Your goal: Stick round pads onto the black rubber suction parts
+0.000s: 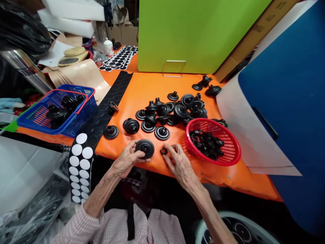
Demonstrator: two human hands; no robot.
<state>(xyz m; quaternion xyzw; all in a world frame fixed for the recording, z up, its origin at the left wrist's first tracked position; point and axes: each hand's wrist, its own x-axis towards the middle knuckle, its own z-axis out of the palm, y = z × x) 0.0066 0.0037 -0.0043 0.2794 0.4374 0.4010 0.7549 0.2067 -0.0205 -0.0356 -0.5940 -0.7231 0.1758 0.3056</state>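
Observation:
At the table's front edge my left hand (128, 157) is closed on a black ridged disc (145, 148), gripped by its rim with the raised centre facing up. To its right, my right hand (179, 162) pinches a small black ring-shaped nut (164, 150) between thumb and fingers. The two parts are apart. Just beyond lie several similar discs with threaded stems, among them a single disc (161, 133) near my hands and a heap (175, 110) behind it. Beside my right hand stands a red basket (237, 154) holding many small black nuts (207, 144).
On the left, a blue basket (72, 127) contains black parts. A black strip with white round stickers (74, 161) hangs over the edge of the orange table (149, 83). A green board (198, 34) stands at the back, and a blue panel (286, 88) leans at right.

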